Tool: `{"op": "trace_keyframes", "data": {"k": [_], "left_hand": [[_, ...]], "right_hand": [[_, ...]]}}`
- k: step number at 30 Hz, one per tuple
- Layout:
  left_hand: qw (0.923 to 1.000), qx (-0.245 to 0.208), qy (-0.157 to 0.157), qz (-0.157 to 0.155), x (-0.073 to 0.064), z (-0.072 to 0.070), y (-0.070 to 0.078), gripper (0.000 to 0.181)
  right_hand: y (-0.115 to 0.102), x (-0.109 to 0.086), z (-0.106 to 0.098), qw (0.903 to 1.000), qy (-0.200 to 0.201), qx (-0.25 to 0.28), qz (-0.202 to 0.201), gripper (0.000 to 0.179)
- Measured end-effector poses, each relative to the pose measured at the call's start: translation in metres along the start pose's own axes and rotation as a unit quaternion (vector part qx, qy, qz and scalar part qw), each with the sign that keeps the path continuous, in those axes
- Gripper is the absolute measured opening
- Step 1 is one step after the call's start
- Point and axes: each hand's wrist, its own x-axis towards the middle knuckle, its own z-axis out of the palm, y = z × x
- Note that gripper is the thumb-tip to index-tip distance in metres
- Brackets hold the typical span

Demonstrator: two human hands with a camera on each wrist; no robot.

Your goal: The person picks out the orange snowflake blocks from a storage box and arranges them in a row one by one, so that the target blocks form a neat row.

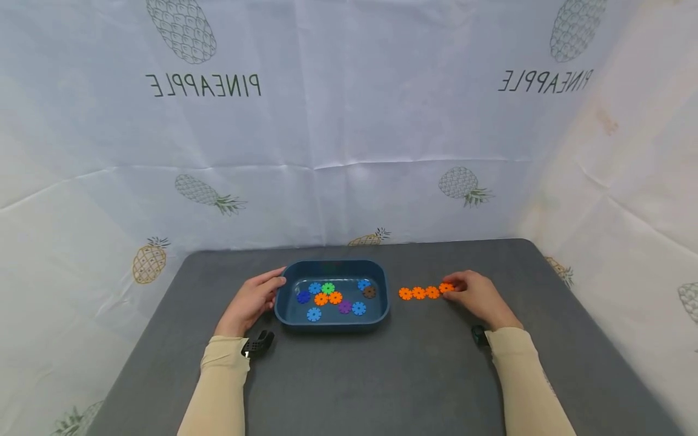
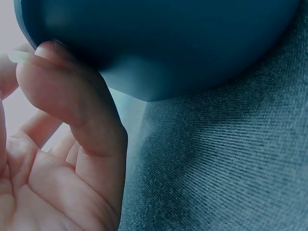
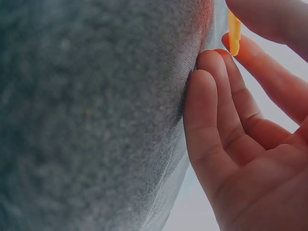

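Observation:
My left hand grips the left rim of a dark blue tray. The left wrist view shows the thumb against the tray's outer wall. On the right, my right hand pinches an orange notched plastic disc between thumb and index finger. In the right wrist view only that disc's thin edge shows, while the other fingers touch the table. Three more orange discs lie in a row just left of the pinched one; whether they are joined I cannot tell.
Inside the tray lie several loose discs: blue, green, orange, purple and brown. A grey cloth-covered table carries everything. White pineapple-print curtain hangs behind and at both sides.

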Motion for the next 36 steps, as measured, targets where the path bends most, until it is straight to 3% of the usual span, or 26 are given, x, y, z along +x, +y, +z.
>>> {"op": "trace_keyframes", "data": {"k": [20,36], "left_hand": [[1.0000,-0.001,-0.002,-0.002,0.0019,0.0016,0.0019,0.063],[1.0000,0.003,0.005,-0.001,0.0012,-0.0001,0.0026,0.058]], "right_hand": [[0.0019,0.0026,0.0022,0.9998,-0.019,-0.009,0.001,0.038],[-0.0018,0.0038,-0.0033,0.9999,0.003,-0.004,-0.014,0.038]]}}
